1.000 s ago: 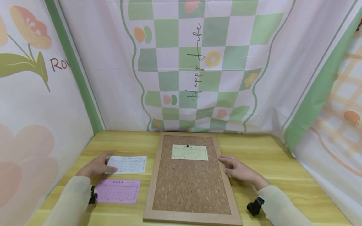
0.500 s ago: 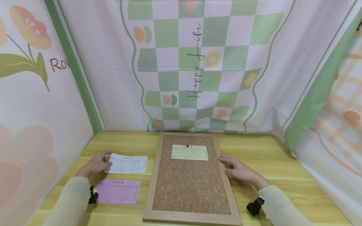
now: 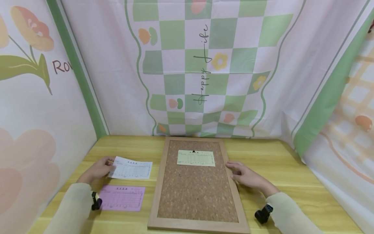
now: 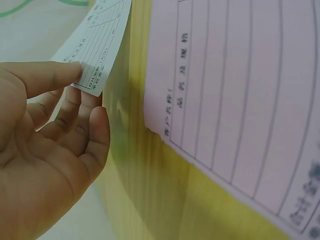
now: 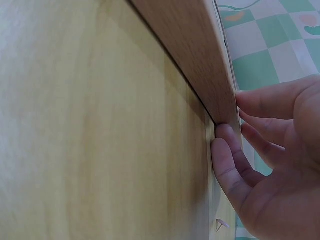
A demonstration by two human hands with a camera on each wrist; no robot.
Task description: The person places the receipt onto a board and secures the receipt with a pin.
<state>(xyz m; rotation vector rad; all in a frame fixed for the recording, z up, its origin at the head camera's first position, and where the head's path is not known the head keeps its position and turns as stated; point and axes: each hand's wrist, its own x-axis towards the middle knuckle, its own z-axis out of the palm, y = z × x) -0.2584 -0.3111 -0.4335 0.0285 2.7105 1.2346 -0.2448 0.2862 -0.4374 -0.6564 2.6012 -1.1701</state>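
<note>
In the head view my left hand [image 3: 97, 169] holds a white printed form slip [image 3: 132, 169] by its left edge. The left wrist view shows the thumb on top of the slip's corner and fingers beneath, that edge raised off the table. Nearer my body lies a pink slip [image 3: 122, 198] of the same print. A wood-framed corkboard [image 3: 201, 195] lies to the right of both, with a pale green slip [image 3: 195, 159] held by a black pin [image 3: 193, 151] near its far end. My right hand [image 3: 248, 177] rests against the board's right frame, its fingertips [image 5: 223, 150] touching the side.
The yellow wood-grain table [image 3: 271, 156] reaches back to a green-and-white checked curtain [image 3: 195, 81]. Patterned cloth hangs at both sides. A small black camera sits on each wrist, the left one [image 3: 95, 201] overlapping the pink slip's edge.
My left thumb has drawn back from the white slip's lower left corner to its left edge. The slip's left side has risen and bends upward. The right hand stays in place.
</note>
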